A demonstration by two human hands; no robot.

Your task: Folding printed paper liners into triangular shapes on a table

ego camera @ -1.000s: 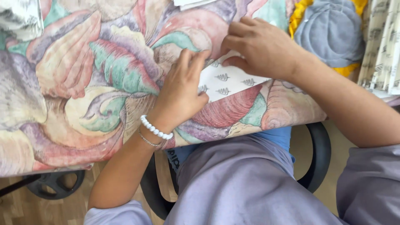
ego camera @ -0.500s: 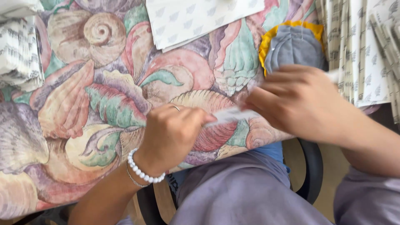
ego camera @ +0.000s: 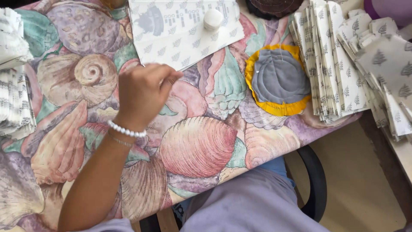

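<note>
Left hand [ego camera: 143, 92] hovers loosely curled, fingertips pinched together, holding nothing visible; white patterned sheet [ego camera: 184, 32] at one o'clock; bare shell-print tablecloth [ego camera: 201, 146] toward five; right hand unseen.

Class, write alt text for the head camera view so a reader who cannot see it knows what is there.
A person's left hand, wearing a white bead bracelet, reaches over a seashell-patterned tablecloth toward a flat sheet of tree-printed white paper. A grey-and-yellow round pad and stacks of folded printed paper lie to the right; the right hand is out of view.
</note>
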